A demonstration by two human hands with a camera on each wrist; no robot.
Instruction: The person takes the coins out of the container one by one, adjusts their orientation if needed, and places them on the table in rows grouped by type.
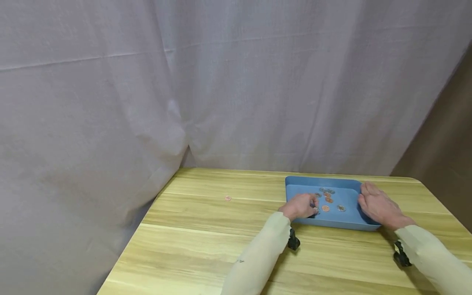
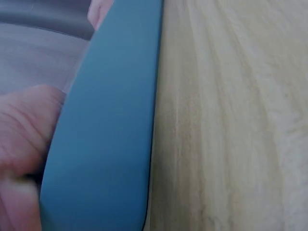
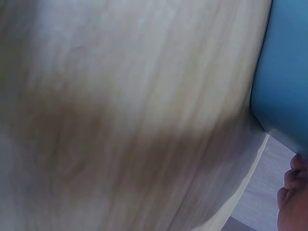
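Note:
A shallow blue tray (image 1: 343,224) lies on the wooden table with several silver and copper coins in it. My left hand (image 1: 300,205) reaches over its near left side, fingers bent down, and pinches a silver coin (image 1: 316,211) at the fingertips. In the left wrist view the tray's wall hides most of those fingers. My right hand (image 1: 380,207) grips the tray's right wall, with the thumb side inward and the fingers (image 3: 293,180) along the outside. Near the left hand lie a copper coin (image 1: 325,208) and a larger silver coin (image 1: 341,208).
One copper coin (image 1: 228,198) lies on the table (image 1: 191,241), left of the tray. Farther back in the tray is a cluster of coins, including a copper coin (image 1: 329,200). A grey curtain (image 1: 250,102) hangs behind the table's far edge.

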